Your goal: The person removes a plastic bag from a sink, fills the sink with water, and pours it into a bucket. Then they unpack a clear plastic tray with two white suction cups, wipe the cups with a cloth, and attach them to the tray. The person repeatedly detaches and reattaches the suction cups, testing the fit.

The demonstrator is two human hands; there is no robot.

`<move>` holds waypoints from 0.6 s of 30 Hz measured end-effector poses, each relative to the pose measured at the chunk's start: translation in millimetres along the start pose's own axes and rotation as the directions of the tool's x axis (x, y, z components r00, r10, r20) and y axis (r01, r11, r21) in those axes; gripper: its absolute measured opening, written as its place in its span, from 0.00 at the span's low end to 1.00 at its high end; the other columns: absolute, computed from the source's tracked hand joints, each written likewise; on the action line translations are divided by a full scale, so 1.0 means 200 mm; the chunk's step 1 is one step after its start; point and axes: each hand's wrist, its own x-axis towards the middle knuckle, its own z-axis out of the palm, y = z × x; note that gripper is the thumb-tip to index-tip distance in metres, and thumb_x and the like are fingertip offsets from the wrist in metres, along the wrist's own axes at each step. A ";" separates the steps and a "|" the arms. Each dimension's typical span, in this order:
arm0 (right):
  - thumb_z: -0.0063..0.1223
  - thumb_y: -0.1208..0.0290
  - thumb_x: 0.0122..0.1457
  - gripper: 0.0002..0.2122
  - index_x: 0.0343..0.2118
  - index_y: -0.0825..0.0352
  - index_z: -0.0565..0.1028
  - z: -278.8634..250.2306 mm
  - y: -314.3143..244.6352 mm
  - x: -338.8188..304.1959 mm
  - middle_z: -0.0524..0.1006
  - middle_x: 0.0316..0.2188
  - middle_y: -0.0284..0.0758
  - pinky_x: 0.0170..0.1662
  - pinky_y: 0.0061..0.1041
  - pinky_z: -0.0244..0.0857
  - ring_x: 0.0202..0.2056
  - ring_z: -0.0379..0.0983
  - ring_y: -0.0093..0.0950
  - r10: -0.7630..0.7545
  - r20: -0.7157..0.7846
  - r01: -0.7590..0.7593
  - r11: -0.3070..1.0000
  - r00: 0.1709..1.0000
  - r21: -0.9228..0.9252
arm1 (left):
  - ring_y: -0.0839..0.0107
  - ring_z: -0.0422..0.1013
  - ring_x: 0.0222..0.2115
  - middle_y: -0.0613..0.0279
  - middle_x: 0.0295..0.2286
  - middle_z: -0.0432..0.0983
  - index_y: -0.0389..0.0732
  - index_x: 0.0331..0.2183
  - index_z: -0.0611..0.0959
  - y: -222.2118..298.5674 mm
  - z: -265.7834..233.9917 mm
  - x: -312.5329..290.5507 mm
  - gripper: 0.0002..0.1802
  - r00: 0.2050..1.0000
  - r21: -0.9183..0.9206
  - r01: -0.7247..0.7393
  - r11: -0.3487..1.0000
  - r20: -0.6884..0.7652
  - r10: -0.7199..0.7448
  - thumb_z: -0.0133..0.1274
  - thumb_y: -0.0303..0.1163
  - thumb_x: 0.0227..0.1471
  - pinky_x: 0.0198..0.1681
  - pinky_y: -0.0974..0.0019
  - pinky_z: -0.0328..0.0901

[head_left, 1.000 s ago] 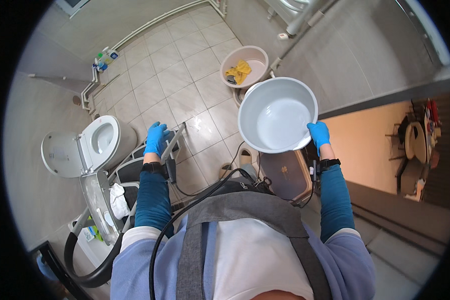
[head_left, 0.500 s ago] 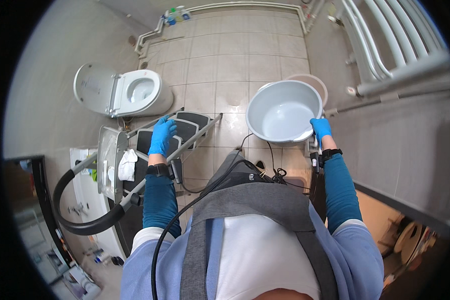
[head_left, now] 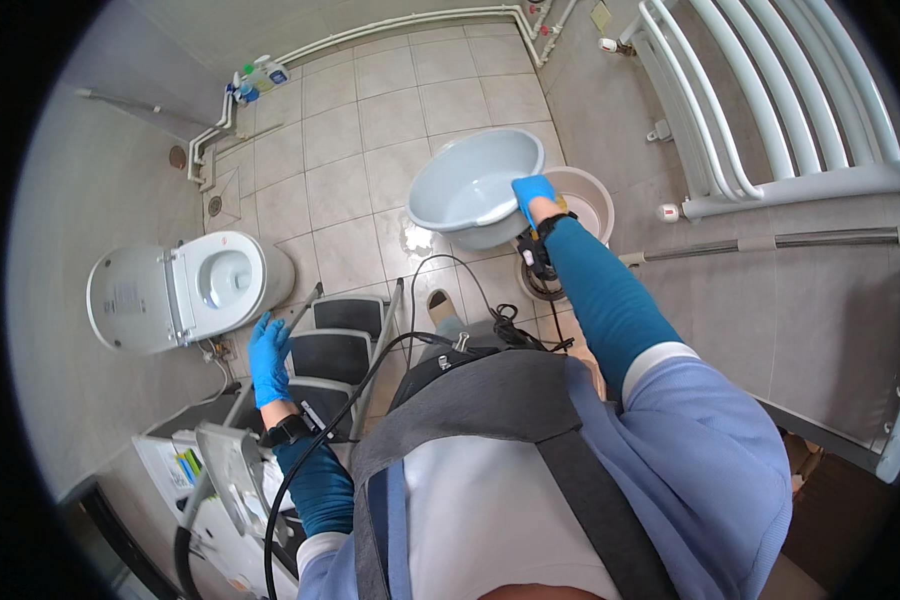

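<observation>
My blue-gloved right hand (head_left: 536, 193) is closed on the near right rim of a large pale grey-blue basin (head_left: 470, 185), which hangs tilted over the tiles with nothing seen in it. A smaller pinkish basin (head_left: 592, 205) stands on the floor behind that hand, partly hidden by my arm. My left hand (head_left: 269, 362), also in a blue glove, holds nothing and has its fingers apart. It hovers by the left rail of a grey step ladder (head_left: 345, 318), with the toilet (head_left: 232, 280) just beyond.
A white towel radiator (head_left: 800, 195) is on the right wall. Bottles (head_left: 260, 75) stand in the far left corner by white pipes. A black cable (head_left: 315, 470) crosses my front and coils on the floor near my foot. A clear tray (head_left: 235, 480) sits atop the ladder.
The view has swung to the right. My right hand has carried the grey-blue basin leftward off the pinkish one and tilted it. My left hand has shifted from above the ladder steps to its left rail.
</observation>
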 end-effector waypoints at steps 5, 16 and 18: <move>0.43 0.66 0.52 0.13 0.32 0.68 0.77 0.19 -0.08 0.50 0.75 0.36 0.48 0.40 0.39 0.66 0.37 0.72 0.45 -0.039 0.055 0.032 0.992 0.998 0.120 | 0.60 0.67 0.48 0.52 0.49 0.67 0.41 0.56 0.64 0.30 0.05 0.17 0.28 0.998 0.070 -0.057 0.996 0.001 0.057 0.47 0.34 0.54 0.48 0.60 0.63; 0.49 0.69 0.54 0.14 0.42 0.70 0.72 0.34 0.06 1.38 0.74 0.41 0.45 0.38 0.39 0.70 0.40 0.72 0.38 -0.157 0.280 0.184 0.980 0.947 -0.071 | 0.62 0.67 0.47 0.53 0.48 0.68 0.43 0.56 0.66 0.46 0.44 0.49 0.28 0.985 0.102 0.122 0.987 -0.139 -0.107 0.48 0.32 0.53 0.48 0.62 0.64; 0.49 0.69 0.54 0.13 0.41 0.69 0.73 0.25 0.02 1.44 0.74 0.41 0.46 0.39 0.38 0.70 0.40 0.72 0.39 -0.115 0.397 0.240 0.929 0.911 -0.281 | 0.64 0.70 0.43 0.55 0.44 0.71 0.43 0.55 0.68 0.44 0.55 0.53 0.27 0.975 0.093 0.166 0.982 -0.164 -0.149 0.49 0.30 0.52 0.44 0.64 0.65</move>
